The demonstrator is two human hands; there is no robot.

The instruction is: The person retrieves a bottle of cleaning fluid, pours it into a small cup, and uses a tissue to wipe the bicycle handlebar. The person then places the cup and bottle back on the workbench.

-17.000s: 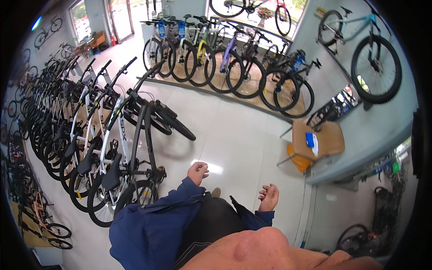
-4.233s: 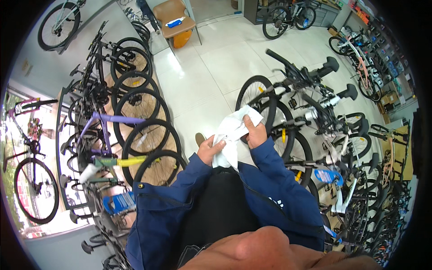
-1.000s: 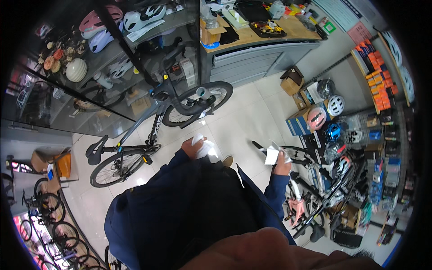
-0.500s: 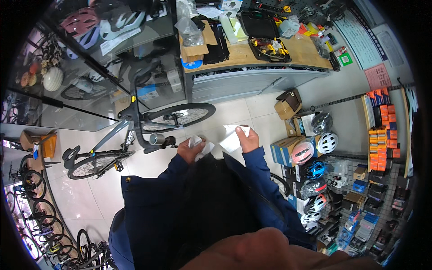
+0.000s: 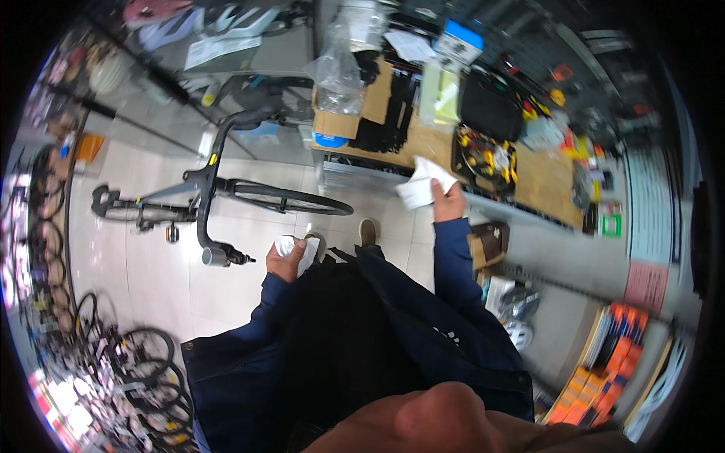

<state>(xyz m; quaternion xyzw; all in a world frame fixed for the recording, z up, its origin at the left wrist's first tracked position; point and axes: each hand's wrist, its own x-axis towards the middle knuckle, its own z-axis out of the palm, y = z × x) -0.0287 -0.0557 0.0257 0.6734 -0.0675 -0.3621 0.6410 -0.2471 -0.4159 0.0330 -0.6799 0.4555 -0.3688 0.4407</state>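
Note:
My left hand [image 5: 284, 264], low and left of the middle, is closed on a crumpled white tissue [image 5: 307, 256]. My right hand [image 5: 450, 204] reaches forward near the workbench's front edge and pinches a larger white tissue [image 5: 417, 187] between thumb and fingers. This tissue hangs loosely spread, with the wooden bench top behind it. The two hands are well apart. To the left of my left hand is a dark road bicycle [image 5: 198, 185], its front wheel pointing toward the bench. One end of its handlebar comes closest to that hand.
On the wooden workbench [image 5: 555, 185] lie a tool case [image 5: 483, 162] with yellow-handled tools, a cardboard box [image 5: 336, 124] holding clear plastic and a blue-topped box [image 5: 458, 43]. Cardboard boxes and orange packages [image 5: 589, 385] are at the right. Several bicycles [image 5: 143, 362] line the lower left.
My right hand has moved forward and right with its tissue, toward the bench. My left hand has drawn back and left with its own. My view has turned and come nearer the bench.

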